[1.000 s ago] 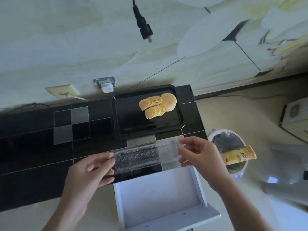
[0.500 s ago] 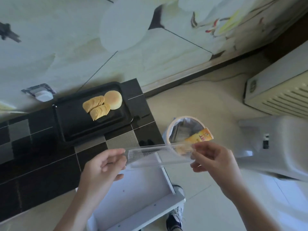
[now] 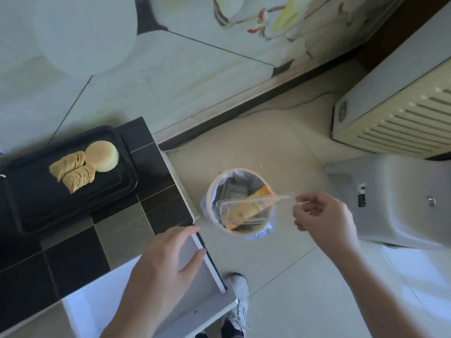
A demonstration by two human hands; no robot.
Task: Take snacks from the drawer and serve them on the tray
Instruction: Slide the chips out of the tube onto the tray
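The right hand (image 3: 324, 220) pinched the clear snack container (image 3: 246, 211) by its near end, long axis reaching left over the bin (image 3: 212, 191); the left hand (image 3: 168, 262) lay released on the drawer (image 3: 212, 272).

A home – tiled counter (image 3: 117, 230), bin (image 3: 240, 203), heater (image 3: 400, 113)

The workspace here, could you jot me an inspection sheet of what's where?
Surface: black tiled counter.
Job's things: black tray holding two rows of chips and a round cake; white drawer open.
Clutter: lined bin holding a yellow can.
Fingers: left hand open over the drawer; right hand pinches a clear plastic box above the bin.
Cables: thin cord along the wall.
Surroundings: heater, grey stool, white shoe.
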